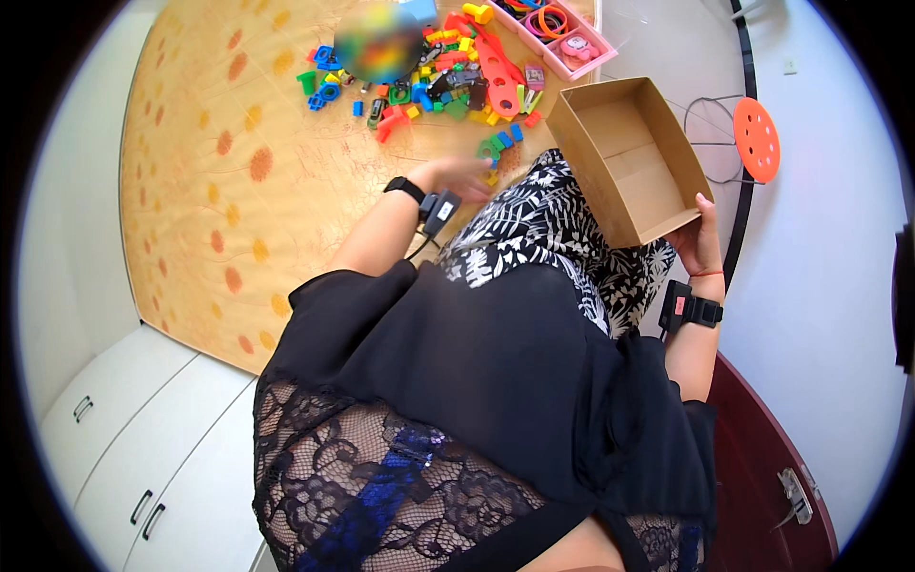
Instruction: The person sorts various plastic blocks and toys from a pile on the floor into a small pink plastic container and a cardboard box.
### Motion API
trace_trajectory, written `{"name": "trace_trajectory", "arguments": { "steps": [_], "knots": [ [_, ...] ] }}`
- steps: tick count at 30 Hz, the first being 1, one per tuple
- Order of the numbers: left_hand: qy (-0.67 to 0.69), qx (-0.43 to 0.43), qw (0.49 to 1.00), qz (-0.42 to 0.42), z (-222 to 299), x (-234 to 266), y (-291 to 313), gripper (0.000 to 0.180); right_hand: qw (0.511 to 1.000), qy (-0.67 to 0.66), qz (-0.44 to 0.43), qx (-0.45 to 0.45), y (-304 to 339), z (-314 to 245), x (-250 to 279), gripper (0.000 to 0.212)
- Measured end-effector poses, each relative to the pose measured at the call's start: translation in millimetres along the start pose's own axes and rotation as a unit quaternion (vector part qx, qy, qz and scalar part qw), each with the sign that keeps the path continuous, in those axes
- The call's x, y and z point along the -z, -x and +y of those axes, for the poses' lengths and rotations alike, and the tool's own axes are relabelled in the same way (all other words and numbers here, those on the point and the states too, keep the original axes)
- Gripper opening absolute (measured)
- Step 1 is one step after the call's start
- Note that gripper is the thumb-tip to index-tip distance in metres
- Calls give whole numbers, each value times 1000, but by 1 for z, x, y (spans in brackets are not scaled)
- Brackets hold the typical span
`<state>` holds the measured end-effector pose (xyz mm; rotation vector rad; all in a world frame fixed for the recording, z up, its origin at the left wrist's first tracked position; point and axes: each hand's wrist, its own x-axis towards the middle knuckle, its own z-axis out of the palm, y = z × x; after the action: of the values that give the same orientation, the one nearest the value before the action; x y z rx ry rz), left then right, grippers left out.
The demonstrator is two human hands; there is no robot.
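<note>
My right hand (701, 240) grips the near right corner of an open brown cardboard box (610, 195), thumb on the rim and fingers underneath. The box is tilted over my patterned lap, and its bare inner floor shows. My left hand (459, 178) is over the edge of the mat beside my leg, and motion smears its fingers. Just beyond it lie green, blue and yellow toy blocks (490, 149). Farther off spreads a pile of colourful plastic toy pieces (448, 76), with a long red plastic piece (498, 81) and small toy cars among them.
A yellow flower-patterned mat (191, 181) covers the surface at left. A pink tray (562, 38) of coloured rings stands at the far right. Beyond the box is an orange-seated stool (757, 140). White cabinets (133, 448) line the lower left; a dark red case (762, 458) lies lower right.
</note>
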<state>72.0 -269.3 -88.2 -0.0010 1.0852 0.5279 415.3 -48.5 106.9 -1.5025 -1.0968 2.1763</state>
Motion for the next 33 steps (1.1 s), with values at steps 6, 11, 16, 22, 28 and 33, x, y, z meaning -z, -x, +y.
{"name": "trace_trajectory", "arguments": {
  "steps": [6, 11, 16, 22, 28, 33],
  "knots": [
    [284, -97, 954, -10, 56, -28, -19, 72, 999, 32, -16, -10, -4, -5, -5, 60],
    [120, -271, 954, 41, 67, -27, 16, 45, 998, 50, -35, -25, -8, -7, -16, 62],
    [-87, -209, 951, 210, 41, 7, 101, 26, 991, 58, -101, -73, -24, -11, -34, 65],
    [36, -300, 943, 137, 10, 5, 143, 47, 972, 166, -159, -53, -67, -4, -106, 50],
    [71, -366, 921, 108, 16, 10, 103, 50, 957, 217, -191, -22, -97, -10, -137, 45],
    [-256, -560, 717, 328, 51, -15, 71, 26, 993, 18, -111, 22, -89, -24, -54, 58]
  ]
}}
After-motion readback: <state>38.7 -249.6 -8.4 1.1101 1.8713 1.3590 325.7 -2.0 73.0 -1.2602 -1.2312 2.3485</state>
